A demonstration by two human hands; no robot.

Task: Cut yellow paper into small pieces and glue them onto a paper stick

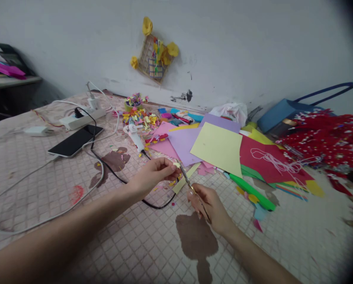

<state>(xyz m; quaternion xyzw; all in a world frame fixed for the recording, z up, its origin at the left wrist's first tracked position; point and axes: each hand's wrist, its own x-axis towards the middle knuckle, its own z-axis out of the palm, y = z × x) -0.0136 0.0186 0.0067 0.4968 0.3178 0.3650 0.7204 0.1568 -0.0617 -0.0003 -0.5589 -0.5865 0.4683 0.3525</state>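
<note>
Between thumb and fingertips, my left hand (pixel 155 173) pinches a small pale yellow paper piece (pixel 177 165). My right hand (pixel 209 205) is closed around the handles of a pair of scissors (pixel 187 179), whose blades point up and left to the edge of that paper. Beneath the scissors a pale yellow strip (pixel 186 178) lies on the table. Behind the hands are a large pale yellow sheet (pixel 218 146), purple sheets (pixel 184 144) and a white glue gun (pixel 135 138). The handles are partly hidden by my right fingers.
Left on the table (pixel 120 244) are a phone (pixel 76 141), a power strip (pixel 81 118) and looping cables. Paper scraps (pixel 143 118) lie at the back. To the right are red paper (pixel 253 157), white string (pixel 277 163), a blue bag (pixel 283 114) and red tinsel-like material (pixel 327 138).
</note>
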